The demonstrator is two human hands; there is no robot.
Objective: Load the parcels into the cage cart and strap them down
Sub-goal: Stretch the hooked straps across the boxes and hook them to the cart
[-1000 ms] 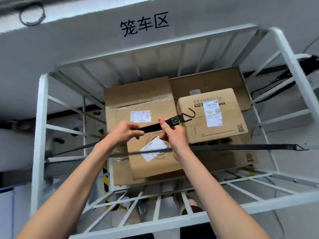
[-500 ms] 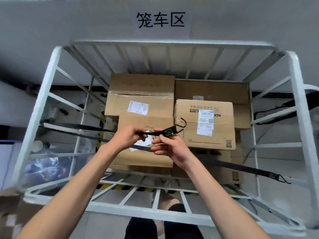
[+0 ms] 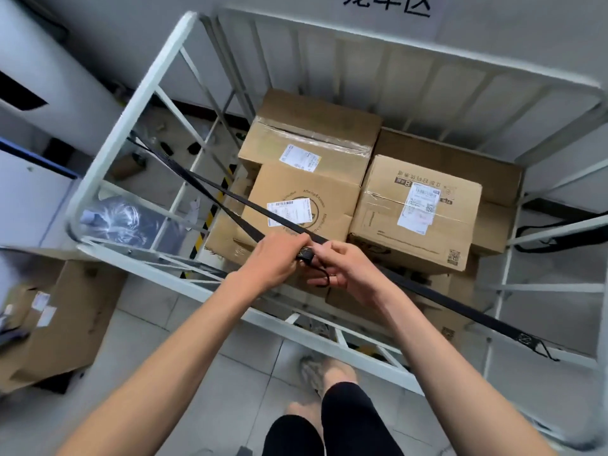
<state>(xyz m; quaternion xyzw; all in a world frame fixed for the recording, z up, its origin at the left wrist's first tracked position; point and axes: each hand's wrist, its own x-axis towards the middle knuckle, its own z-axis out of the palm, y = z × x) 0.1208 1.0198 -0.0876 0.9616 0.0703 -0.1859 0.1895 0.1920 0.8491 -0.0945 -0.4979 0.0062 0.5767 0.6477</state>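
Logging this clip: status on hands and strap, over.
Left hand, right hand grip strap at hook end. Parcels stacked in cage cart. Second strap stretched across below hands. Nothing blocking.

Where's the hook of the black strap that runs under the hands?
Head view, lower right: the hook sits at the near right corner of the cage cart.
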